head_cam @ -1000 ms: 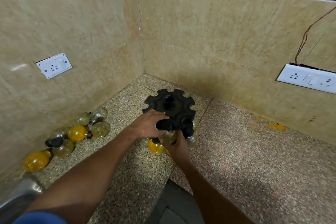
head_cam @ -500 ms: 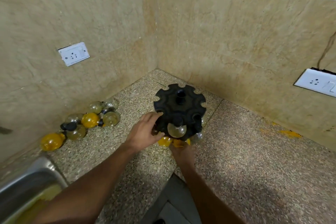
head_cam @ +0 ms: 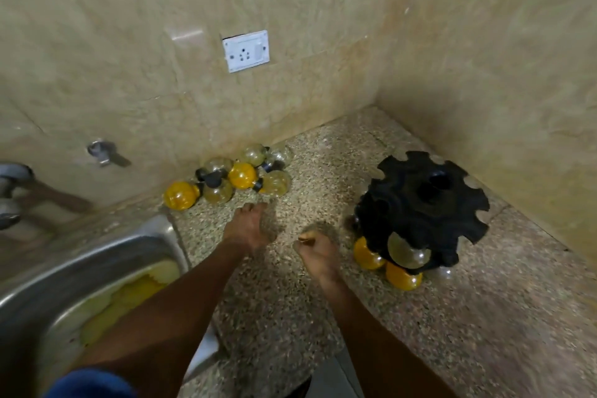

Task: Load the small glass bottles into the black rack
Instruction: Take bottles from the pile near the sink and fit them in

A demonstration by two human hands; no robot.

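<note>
Both hands are leaving the rack (head_cam: 420, 203), left hand (head_cam: 248, 229) reaching, fingers loose, toward seven loose bottles (head_cam: 242, 174); right hand (head_cam: 318, 252) curling empty. Three bottles are hanging racked.

- Dim, warm yellowish light fills the scene, with the near edge falling darkest.
- A small glare patch shines on the beige marble wall (head_cam: 184, 37) left of the white wall socket (head_cam: 246, 51).
- The steel sink rim (head_cam: 97, 247) shows soft highlights.
- Motion blur smears both hands, the round glass bottles (head_cam: 242, 175) and the black notched rack (head_cam: 420, 200).
- Wide-angle distortion bends the walls at the edges.
</note>
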